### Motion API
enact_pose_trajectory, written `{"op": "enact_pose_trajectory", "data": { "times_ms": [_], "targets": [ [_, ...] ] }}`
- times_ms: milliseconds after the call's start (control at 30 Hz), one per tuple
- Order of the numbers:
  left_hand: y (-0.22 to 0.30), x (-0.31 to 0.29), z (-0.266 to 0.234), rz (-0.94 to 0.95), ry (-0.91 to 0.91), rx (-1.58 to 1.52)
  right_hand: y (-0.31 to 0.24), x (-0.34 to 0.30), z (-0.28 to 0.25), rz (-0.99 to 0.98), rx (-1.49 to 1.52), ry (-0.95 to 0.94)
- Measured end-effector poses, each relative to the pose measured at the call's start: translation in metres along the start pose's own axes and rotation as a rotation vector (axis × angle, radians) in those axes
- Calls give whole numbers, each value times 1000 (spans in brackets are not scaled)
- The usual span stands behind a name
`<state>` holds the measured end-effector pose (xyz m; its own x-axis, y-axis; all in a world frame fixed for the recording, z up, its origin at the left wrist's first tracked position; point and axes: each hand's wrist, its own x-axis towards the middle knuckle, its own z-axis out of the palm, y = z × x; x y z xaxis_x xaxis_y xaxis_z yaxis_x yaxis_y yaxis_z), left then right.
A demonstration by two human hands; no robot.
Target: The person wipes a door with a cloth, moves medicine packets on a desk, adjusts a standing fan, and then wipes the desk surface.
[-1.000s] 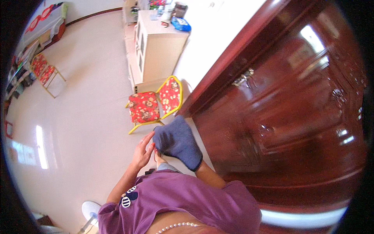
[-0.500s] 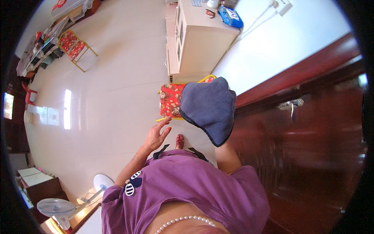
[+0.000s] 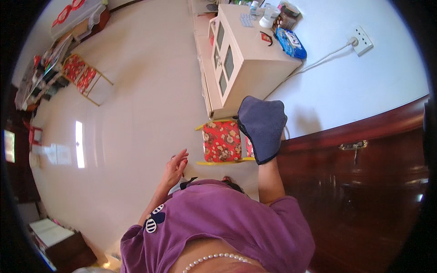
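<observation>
A dark grey-blue cloth point(image 3: 263, 127) with a black edge is spread over my right hand, up in front of the cabinet and wall. My right forearm point(image 3: 270, 182) comes out from under it. The fingers are hidden beneath the fabric, but the cloth stays up with the hand. My left hand point(image 3: 175, 169) hangs low at my left side, its fingers loosely stretched and nothing in it. Just ahead of me stands a chair with a red flowered seat point(image 3: 221, 142) and yellow frame; the cloth covers part of it from view.
Beyond the chair is a cream cabinet point(image 3: 255, 75) with a blue packet point(image 3: 290, 43), a white cup-shaped item point(image 3: 269, 17) and jars on top. A plugged-in cord runs to a wall socket point(image 3: 361, 42). A dark red wooden door point(image 3: 346, 195) is close on my right. Another flowered chair point(image 3: 85, 78) stands far left.
My view has moved toward the cabinet, showing more of its front and top. My right hand with the cloth has shifted right, off the near chair's seat. The left hand is a little lower.
</observation>
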<state>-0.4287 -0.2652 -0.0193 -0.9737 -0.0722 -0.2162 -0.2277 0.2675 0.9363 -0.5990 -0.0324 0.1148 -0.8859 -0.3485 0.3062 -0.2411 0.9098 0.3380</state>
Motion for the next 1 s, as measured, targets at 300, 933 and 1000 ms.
{"op": "enact_pose_trajectory", "data": {
  "times_ms": [300,933,1000],
  "targets": [
    [-16,69,-174,67,9,230,-39,83,6,419,-260,-156],
    [17,282,-231,44,-58,172,-16,226,185,779,213,-9],
    [45,338,-212,179,-171,159,-14,234,181,870,223,-19]
  ]
}}
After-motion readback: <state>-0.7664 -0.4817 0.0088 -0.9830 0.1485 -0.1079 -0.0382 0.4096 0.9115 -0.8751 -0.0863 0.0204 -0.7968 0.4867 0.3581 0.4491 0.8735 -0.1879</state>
